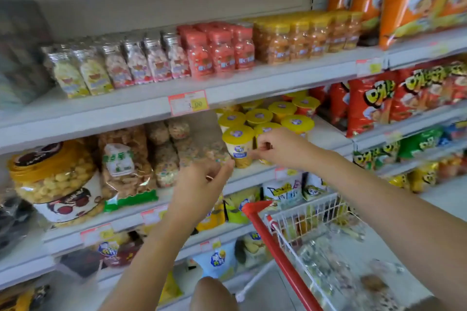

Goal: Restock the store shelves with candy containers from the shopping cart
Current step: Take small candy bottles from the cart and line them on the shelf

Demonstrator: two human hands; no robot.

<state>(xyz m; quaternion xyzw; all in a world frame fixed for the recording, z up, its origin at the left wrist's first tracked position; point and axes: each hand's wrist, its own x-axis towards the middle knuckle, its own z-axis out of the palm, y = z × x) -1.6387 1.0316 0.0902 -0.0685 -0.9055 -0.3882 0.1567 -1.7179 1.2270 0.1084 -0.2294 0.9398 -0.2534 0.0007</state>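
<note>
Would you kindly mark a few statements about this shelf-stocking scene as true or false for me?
1. The shopping cart has a red handle. True.
2. The yellow-lidded cups stand on the same shelf as the red-capped jars. False: the cups are one shelf lower.
3. The right hand is at the yellow-lidded cups. True.
4. The left hand is down in the shopping cart. False: it is raised to the shelf edge, left of the cups.
5. The big orange-lidded jar stands right of the cups. False: it is far to their left.
</note>
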